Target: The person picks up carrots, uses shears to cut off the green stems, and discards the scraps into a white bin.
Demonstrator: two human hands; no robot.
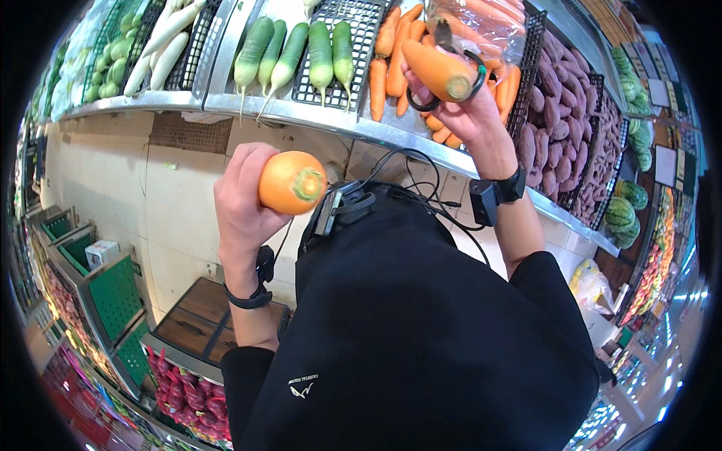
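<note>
On the left, my left hand (240,194) is closed around a thick carrot (285,177), whose cut stem end faces the camera. It is held in the air in front of the metal counter. My right hand (471,121) is raised over the loose carrots (379,79) on the counter and holds another large carrot (433,65), stem end towards me. Together with it the hand has what looks like black-handled scissors (480,76); the carrot covers their middle. Fingers behind both carrots are partly hidden.
Green radishes (289,53) lie left of the carrots, partly on a black plastic crate (304,93). Bagged carrots (496,25) are behind my right hand, sweet potatoes (558,124) to its right. The counter's metal edge (395,138) runs across before me. Black cables (434,163) hang at my waist.
</note>
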